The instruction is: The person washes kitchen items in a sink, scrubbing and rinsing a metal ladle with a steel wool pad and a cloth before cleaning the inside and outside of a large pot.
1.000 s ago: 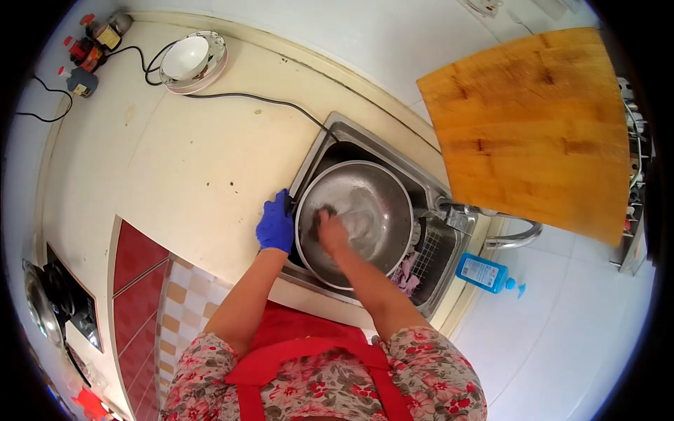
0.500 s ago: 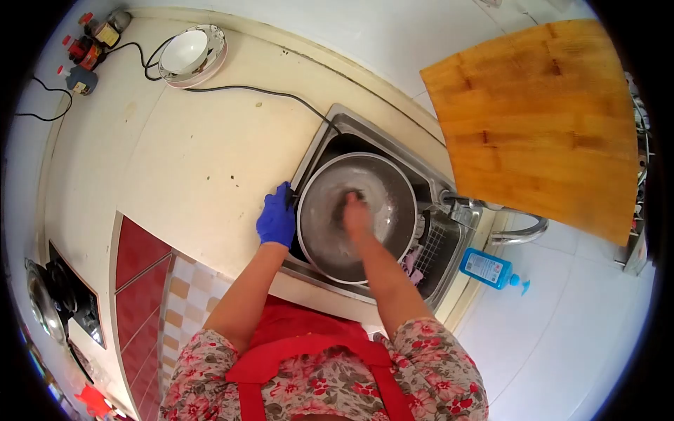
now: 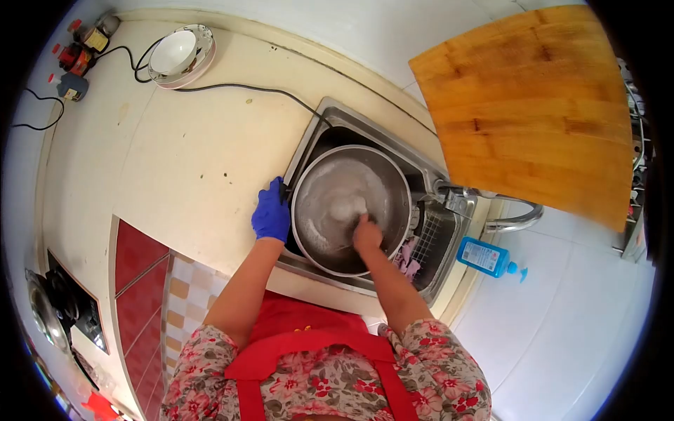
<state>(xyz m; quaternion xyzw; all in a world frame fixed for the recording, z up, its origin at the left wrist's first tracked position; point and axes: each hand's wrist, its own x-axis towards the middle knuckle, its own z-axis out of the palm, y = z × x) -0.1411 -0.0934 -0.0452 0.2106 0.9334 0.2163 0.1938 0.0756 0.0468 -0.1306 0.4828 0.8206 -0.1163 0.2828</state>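
Note:
A wide metal pan (image 3: 319, 203) with cloudy, foamy water in it rests over the steel sink (image 3: 440, 281). My left hand (image 3: 271, 212), in a blue glove, is closed round the pan's short black handle at the left rim. Inside the pan, at its lower right, is my bare right hand (image 3: 367, 235). Its fingers are bent together against the pan's inner surface around a dark scrubber that is mostly hidden beneath them.
A faucet (image 3: 516, 223) and a blue pump bottle (image 3: 484, 257) are right of the sink. A wooden board (image 3: 526, 112) stands beyond. Purple cloth (image 3: 406, 259) lies in the sink. Stacked bowls (image 3: 173, 53), a black cable and bottles (image 3: 74, 59) are at the upper left.
My right hand has moved across the pan from its left side to the lower right. My left hand keeps its hold on the handle. The whole view has shifted slightly.

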